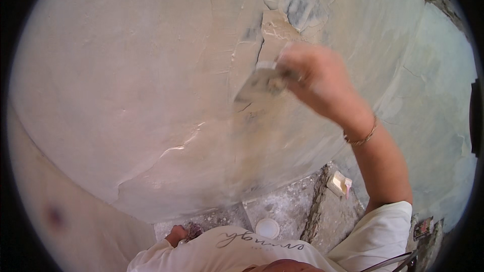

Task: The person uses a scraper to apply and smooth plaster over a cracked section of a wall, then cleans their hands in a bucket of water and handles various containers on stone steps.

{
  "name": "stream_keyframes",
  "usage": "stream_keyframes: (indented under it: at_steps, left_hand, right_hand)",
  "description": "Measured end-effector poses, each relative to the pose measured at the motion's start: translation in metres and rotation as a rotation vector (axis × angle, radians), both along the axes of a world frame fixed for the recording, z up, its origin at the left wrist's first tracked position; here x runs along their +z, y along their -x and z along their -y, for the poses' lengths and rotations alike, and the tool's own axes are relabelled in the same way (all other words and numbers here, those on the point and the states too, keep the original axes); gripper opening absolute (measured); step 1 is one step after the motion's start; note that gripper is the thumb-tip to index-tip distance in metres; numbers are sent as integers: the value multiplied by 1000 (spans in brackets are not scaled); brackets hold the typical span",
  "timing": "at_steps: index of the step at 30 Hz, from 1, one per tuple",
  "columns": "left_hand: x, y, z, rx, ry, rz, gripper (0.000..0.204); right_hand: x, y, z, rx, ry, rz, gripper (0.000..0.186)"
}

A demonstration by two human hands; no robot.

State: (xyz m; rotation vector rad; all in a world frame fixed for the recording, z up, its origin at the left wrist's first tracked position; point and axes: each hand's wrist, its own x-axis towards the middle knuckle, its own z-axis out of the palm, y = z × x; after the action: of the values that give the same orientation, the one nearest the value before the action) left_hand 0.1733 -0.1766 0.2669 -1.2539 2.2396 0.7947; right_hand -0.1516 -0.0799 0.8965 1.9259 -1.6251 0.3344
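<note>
Your right hand (317, 78), blurred, is clamped on a flat scraper (257, 84); its blade slants down to the left across the wall (126, 75), just below a broken, tan plaster patch (278, 26) edged by dark cracks; contact between blade and wall cannot be told; a thin bracelet (362, 133) circles your right wrist; your left hand (176, 234) is low, beside the white shirt (201, 247), with a dark reddish thing (193, 230) next to it; whether its fingers grip that thing cannot be told; on the speckled floor (287, 201) at the wall's foot, a round white item (267, 228) lies near your shirt front, and a small cream container (338, 183) sits farther right, well apart from the scraper.
</note>
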Motion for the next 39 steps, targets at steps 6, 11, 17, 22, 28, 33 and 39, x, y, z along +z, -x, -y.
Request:
stream_keyframes:
  at_steps: [6, 11, 17, 22, 28, 33, 39]
  left_hand:
    - [0, -17, -9, 81, -72, -22, 46]
    - [-40, -43, -3, 35, -45, -11, 44]
    - [-64, -41, 14, -156, 61, -36, 43]
    - [-36, -14, 6, -60, 48, -32, 39]
    - [16, -19, -12, -76, -57, 12, 42]
    - [4, -24, -4, -17, -31, 58, 43]
    - [4, 2, 2, -33, -13, 29, 43]
  right_hand:
    - [106, 42, -50, 392, 474, 411, 12]
    - [84, 36, -59, 105, 924, -22, 21]
    - [-23, 35, -5, -2, 735, -557, 37]
    - [-85, 31, -30, 70, 543, -456, 34]
    - [-50, 10, -47, 143, 452, 44, 23]
    - [16, 16, -30, 43, 212, 156, 18]
    - [121, 70, -27, 262, 299, 644, 15]
